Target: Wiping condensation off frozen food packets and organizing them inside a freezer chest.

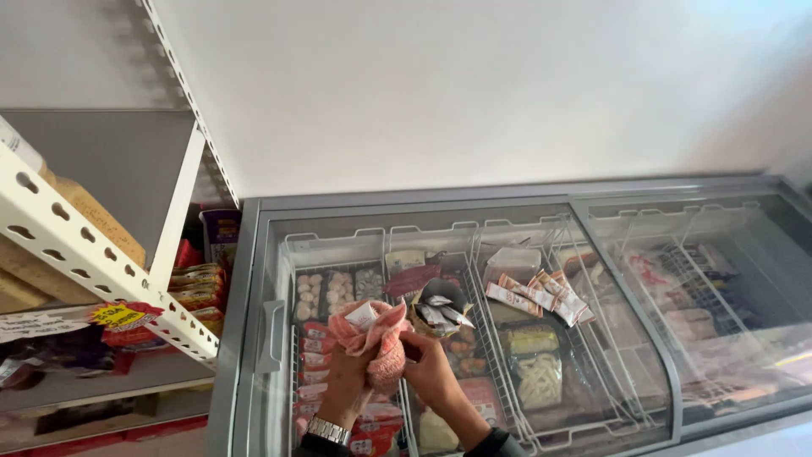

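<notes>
Your left hand (348, 372) is closed around a pink knitted cloth (376, 338), bunching it up so that its folds spill over the top of your fingers. A metal wristwatch (327, 430) sits on that wrist at the near edge of the view. Your right hand (430, 366) comes in from the right and pinches the same cloth at its right side, fingers closed on the fabric, so both hands meet on it. The cloth is held just above the sliding glass lid (440, 330) of a chest freezer (245, 338), over its left half, near the front.

Under the glass you can see white wire baskets (474, 233) dividing the freezer into compartments. The compartment right below your hands holds trays of pale round frozen balls (326, 292) at the far end and red packets (317, 347) closer to you. Just right of the cloth lies an opened bag of small silver sachets (440, 311). Farther right, a fan of narrow white and orange stick packs (537, 296) rests in the next basket, with clear bags of pale frozen food (537, 372) nearer to you. The right lid panel (719, 288) is frosted and what lies below it is blurred.

To the left stands a white perforated metal shelf rack (101, 271) with snack packets (196, 288) on it and a yellow price tag (117, 316) on its edge.
</notes>
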